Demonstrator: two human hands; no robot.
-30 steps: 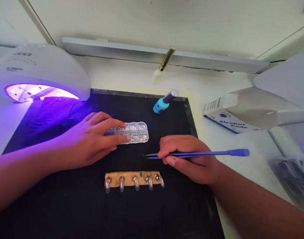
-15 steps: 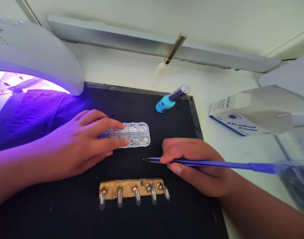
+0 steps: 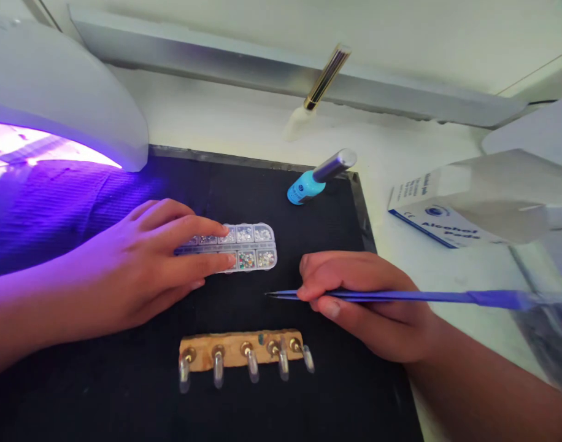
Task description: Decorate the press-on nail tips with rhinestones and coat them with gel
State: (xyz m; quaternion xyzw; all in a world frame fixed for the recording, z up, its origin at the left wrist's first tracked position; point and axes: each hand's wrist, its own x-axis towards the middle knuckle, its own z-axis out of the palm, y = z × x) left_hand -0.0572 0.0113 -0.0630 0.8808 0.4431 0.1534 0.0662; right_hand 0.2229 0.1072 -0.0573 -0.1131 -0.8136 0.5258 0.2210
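Pinching blue tweezers (image 3: 428,296) between thumb and bent fingers of the right hand (image 3: 380,325), pointing them left above the black mat (image 3: 124,399). Resting two loosely spread fingertips of the left hand (image 3: 143,270) on a clear rhinestone case (image 3: 246,247), partly covering both rows of compartments, leaving the right-end ones in view. Lying just beyond the tweezer tips, flat on the mat. Nearer the camera, lined up along a wooden strip (image 3: 230,362), five clear nail tips (image 3: 253,367) on brass-coloured pegs (image 3: 219,352). Farther out, near the mat's far right corner, a turquoise polish bottle (image 3: 306,187). On the white tabletop (image 3: 207,107) beyond, a gold-capped bottle (image 3: 327,77). To the right, an Alcohol Pads box (image 3: 419,224); far left, a white lamp (image 3: 73,86), glowing purple inside.
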